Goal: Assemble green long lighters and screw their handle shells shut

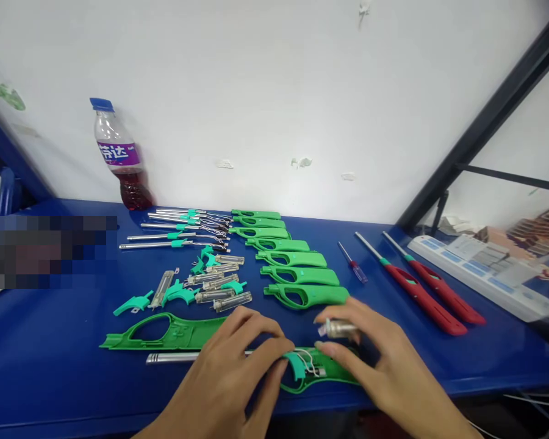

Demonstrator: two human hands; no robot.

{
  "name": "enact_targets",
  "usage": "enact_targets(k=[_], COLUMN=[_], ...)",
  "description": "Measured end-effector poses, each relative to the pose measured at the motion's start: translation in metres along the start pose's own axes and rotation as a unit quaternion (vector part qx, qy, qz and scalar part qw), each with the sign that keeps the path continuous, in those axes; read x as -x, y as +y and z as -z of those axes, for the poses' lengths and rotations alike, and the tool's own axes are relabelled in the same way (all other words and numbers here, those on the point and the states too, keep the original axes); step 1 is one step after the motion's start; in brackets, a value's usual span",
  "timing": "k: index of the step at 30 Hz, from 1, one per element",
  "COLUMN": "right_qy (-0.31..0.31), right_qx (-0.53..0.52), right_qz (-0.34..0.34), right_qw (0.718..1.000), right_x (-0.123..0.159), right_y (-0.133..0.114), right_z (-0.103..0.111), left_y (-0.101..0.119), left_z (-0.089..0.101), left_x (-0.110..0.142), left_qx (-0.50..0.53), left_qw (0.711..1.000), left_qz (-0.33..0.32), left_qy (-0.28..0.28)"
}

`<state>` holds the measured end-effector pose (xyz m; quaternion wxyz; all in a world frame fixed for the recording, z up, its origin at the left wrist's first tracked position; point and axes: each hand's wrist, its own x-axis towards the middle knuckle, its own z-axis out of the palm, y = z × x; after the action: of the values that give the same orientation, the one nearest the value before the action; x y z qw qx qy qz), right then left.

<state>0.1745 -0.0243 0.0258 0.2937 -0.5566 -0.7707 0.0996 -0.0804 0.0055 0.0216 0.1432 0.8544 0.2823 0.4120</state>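
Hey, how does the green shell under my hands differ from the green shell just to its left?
The front shell has a teal trigger at its loop, while the left shell shows blue table through its loop. The left hand has its fingertips at the front shell's trigger, but the left shell lies partly hidden behind that hand. Both are green, inner sides up.
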Motion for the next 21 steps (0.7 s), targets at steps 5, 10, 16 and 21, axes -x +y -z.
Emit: enact_targets(k=[5, 10, 16, 21], right_qy=[-0.030, -0.030, -0.021, -0.024], right_qx=[0.003, 0.002, -0.001, -0.013], right_qz=[0.012, 0.042, 0.056, 0.047], right_qw=[0.999, 0.999, 0.998, 0.999], right_x=[0.006, 0.002, 0.000, 0.002], right_y=[0.007, 0.007, 0.002, -0.001], right_z=[-0.007, -0.008, -0.008, -0.010], left_y=[-0.006, -0.008, -0.011, -0.010], left_z=[0.000, -0.002, -0.006, -0.007], left_x=[0.008, 0.014, 0.014, 0.012], left_qx=[-0.066, -0.100, -0.114, -0.125], left_qw=[0.997, 0.992, 0.991, 0.989], left_qz=[-0.006, -0.001, -0.024, -0.027], left_qy=[-0.035, -0.071, -0.066, -0.073])
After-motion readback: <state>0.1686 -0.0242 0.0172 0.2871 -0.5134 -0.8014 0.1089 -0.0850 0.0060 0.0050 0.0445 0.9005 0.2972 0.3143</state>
